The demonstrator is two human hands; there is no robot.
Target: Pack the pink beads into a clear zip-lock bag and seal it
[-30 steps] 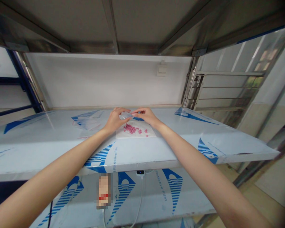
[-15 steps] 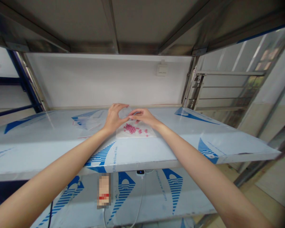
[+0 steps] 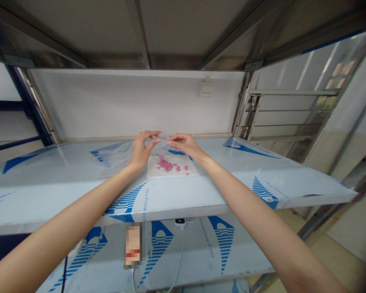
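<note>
Plastic first: pinched clear piece [image 3: 164,140] between closed fingertips of right hand [image 3: 186,147], just left of frame center, and touched it with left hand [image 3: 140,150], thumb and fingertips slightly apart; couldn't tell exact hold. Saw pink beads [image 3: 166,165] clustered and scattered on white sheet [image 3: 154,173] below, atop upper shelf [image 3: 186,197]. Logged wall switch [image 3: 206,89] at upper right, blurred item [image 3: 133,245] and small device [image 3: 180,221] at bottom center.
</note>
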